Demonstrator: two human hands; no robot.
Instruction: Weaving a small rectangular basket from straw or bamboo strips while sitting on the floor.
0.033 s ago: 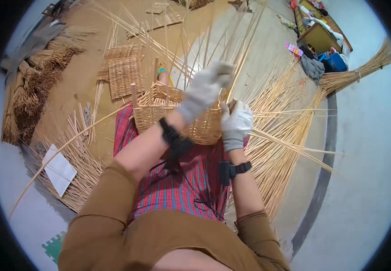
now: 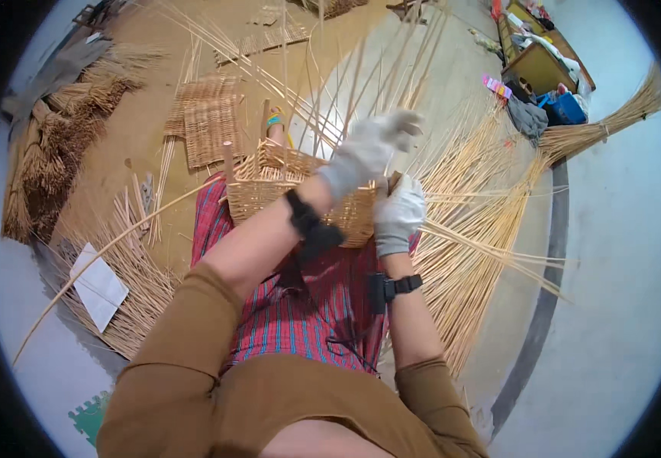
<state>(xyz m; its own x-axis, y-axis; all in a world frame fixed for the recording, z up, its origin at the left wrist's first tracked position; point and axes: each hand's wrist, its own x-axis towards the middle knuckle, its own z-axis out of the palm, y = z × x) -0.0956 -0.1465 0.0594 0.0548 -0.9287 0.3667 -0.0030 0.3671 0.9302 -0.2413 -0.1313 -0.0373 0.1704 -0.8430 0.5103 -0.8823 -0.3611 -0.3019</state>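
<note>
A half-woven wicker basket (image 2: pixel 258 197) sits across my lap, with long upright rods (image 2: pixel 361 76) rising from its far side. My right hand (image 2: pixel 401 206), in a whitish work glove, is closed round the basket's right end, beside the top of a short corner post. Above the basket's right half is my left hand (image 2: pixel 372 145), gloved too and smeared by motion. Its fingers point right among the rods, and whether they grip one is unclear. A short wooden post (image 2: pixel 228 153) stands at the basket's left corner.
Loose willow rods (image 2: pixel 468 267) spread over the floor at my right, below a tied bundle (image 2: pixel 605 126). Woven panels (image 2: pixel 212 126) lie ahead on the left. More bundles (image 2: pixel 48 160) line the left wall. One long rod (image 2: pixel 109 246) slants past my left arm, near a white sheet (image 2: pixel 100 286).
My left hand has moved right across the basket, its forearm following. The upright rods have shifted a little. My right hand stays at the basket's right end.
</note>
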